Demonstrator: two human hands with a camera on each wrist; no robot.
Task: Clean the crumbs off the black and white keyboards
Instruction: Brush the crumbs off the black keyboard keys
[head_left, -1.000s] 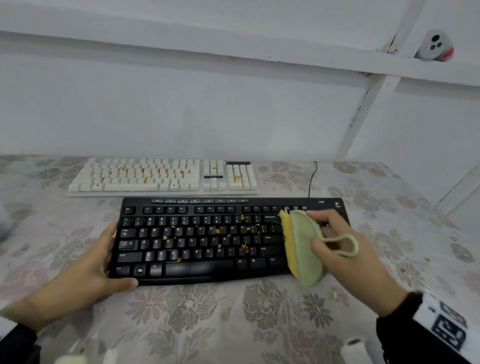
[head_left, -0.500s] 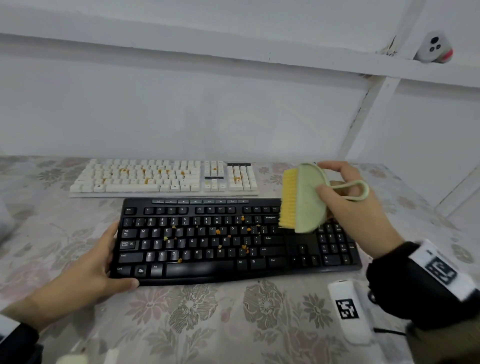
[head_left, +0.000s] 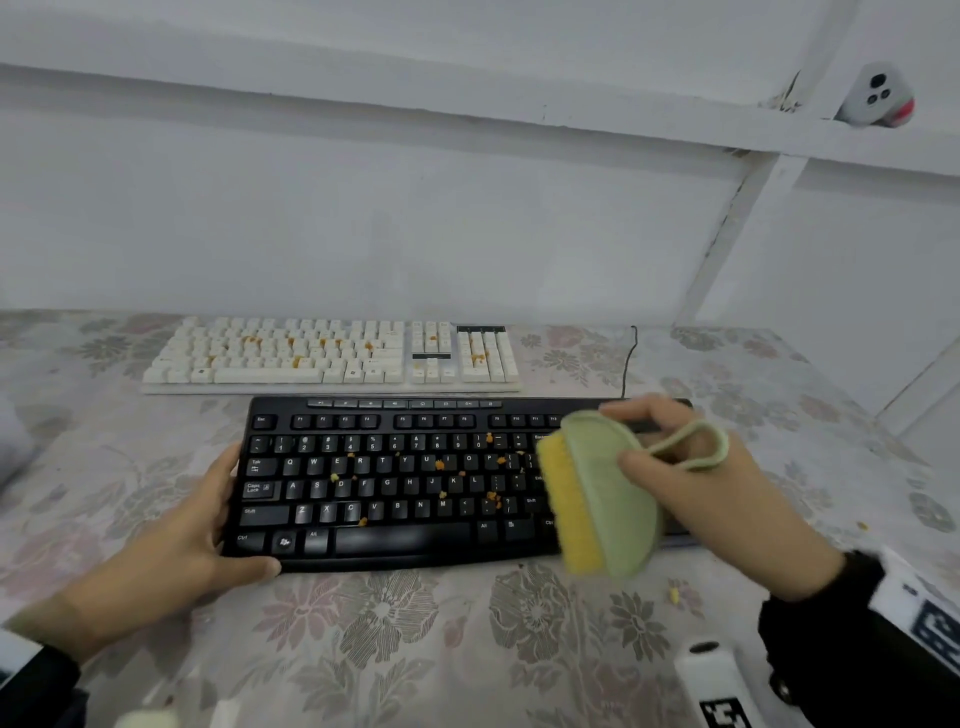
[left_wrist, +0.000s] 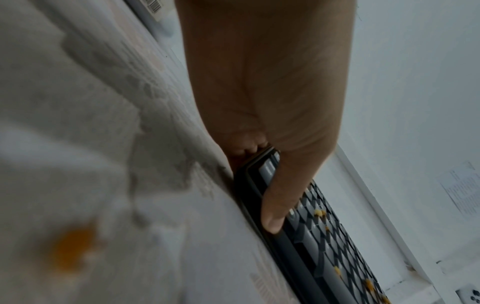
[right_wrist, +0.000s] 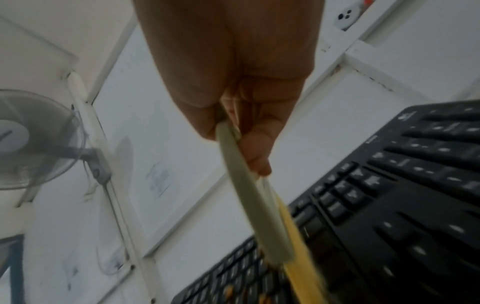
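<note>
The black keyboard (head_left: 395, 483) lies in front of me on the flowered tablecloth, with orange crumbs (head_left: 440, 464) scattered over its letter keys. My left hand (head_left: 208, 525) grips its left end (left_wrist: 262, 170), thumb along the front edge. My right hand (head_left: 691, 493) holds a green brush (head_left: 608, 493) with yellow bristles (head_left: 558, 499) down on the keyboard's right part, over the keys right of Enter. In the right wrist view the brush (right_wrist: 252, 205) meets the keys edge-on. Behind, the white keyboard (head_left: 332, 356) carries more crumbs.
A black cable (head_left: 628, 358) runs back from the keyboards to the wall. Loose crumbs (head_left: 674, 596) lie on the cloth at the right. A white tagged device (head_left: 714, 686) stands near the front right edge. A fan (right_wrist: 31, 139) hangs on the wall.
The right hand lifted the brush up above the keyboard's back right half a second ago and has now brought it down and forward onto the keys again. The left hand has stayed put.
</note>
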